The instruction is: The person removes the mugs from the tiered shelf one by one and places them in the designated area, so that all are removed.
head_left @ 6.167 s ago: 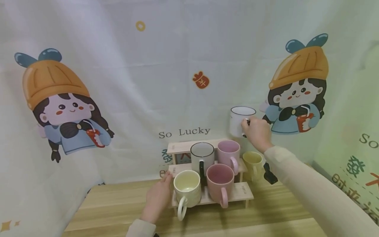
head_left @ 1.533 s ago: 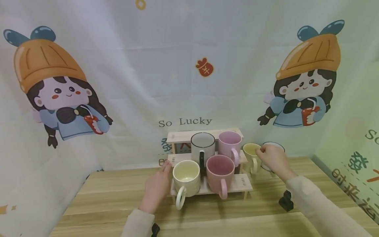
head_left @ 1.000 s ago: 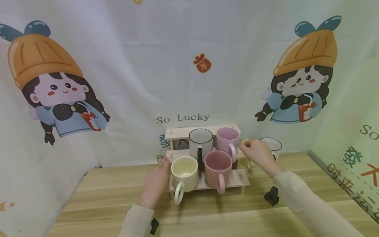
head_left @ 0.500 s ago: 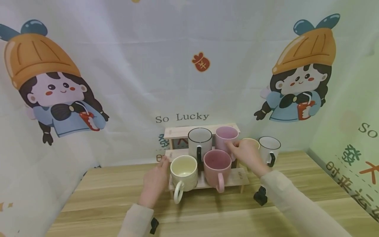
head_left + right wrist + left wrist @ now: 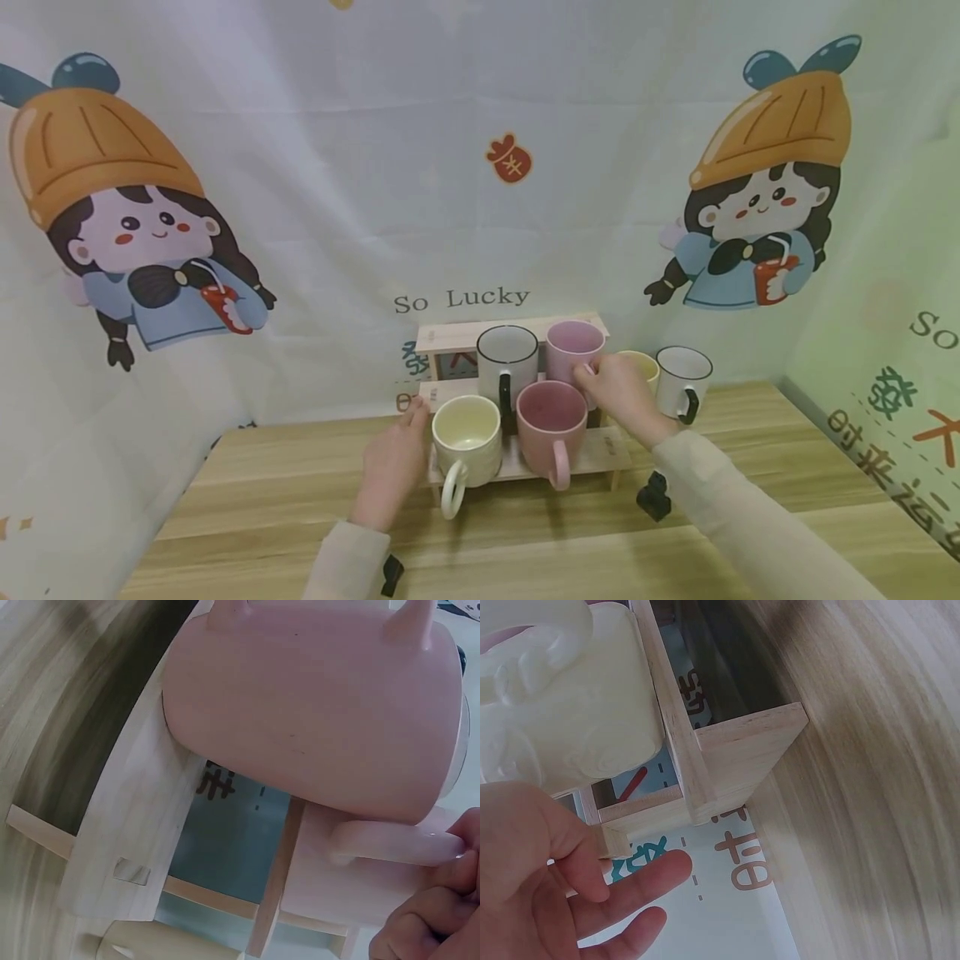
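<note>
In the head view my right hand (image 5: 621, 393) holds the handle of the lilac-pink mug (image 5: 576, 342), which stands on the middle shelf of a small stepped wooden rack (image 5: 607, 450). The right wrist view shows curled fingers at that mug's handle (image 5: 397, 841). My left hand (image 5: 393, 458) lies at the rack's left end, its fingertips by the middle shelf. In the left wrist view two of its fingers (image 5: 637, 892) stretch out, holding nothing. A white mug with a black handle (image 5: 507, 358) shares the middle shelf. On the bottom shelf are a cream mug (image 5: 467, 442) and a darker pink mug (image 5: 551, 429).
Right of the rack, a yellow mug (image 5: 637, 367), partly hidden by my right hand, stands on the wooden table (image 5: 300, 500). Beside it is a second white mug with a black handle (image 5: 684, 383). A printed cloth (image 5: 360, 208) hangs close behind the rack.
Earlier my right hand held the second white mug in the air; it now stands on the table beside the yellow one. That hand has moved left to the lilac-pink mug's handle. My left hand stays put.
</note>
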